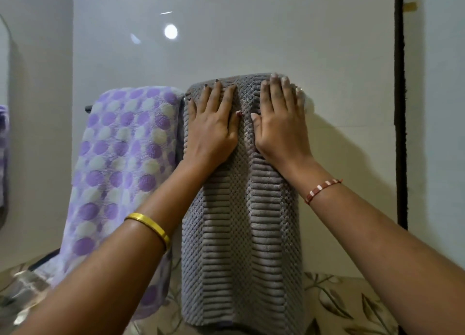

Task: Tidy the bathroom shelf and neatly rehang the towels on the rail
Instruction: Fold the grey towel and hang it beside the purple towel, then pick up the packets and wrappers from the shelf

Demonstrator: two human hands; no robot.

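Left hand [211, 125] and right hand [279, 125]: spread flat atop grey towel [241, 221], hanging lengthwise below from rail [308, 103]; equally near.

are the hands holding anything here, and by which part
Nothing is gripped. The left hand and right hand lie flat, fingers straight, pressing the upper front of the grey towel.

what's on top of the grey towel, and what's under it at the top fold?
Both hands lie flat on the grey ribbed towel: left hand, right hand, fingers straight. The rail beneath is covered; only a pale rail end shows beside the right hand.
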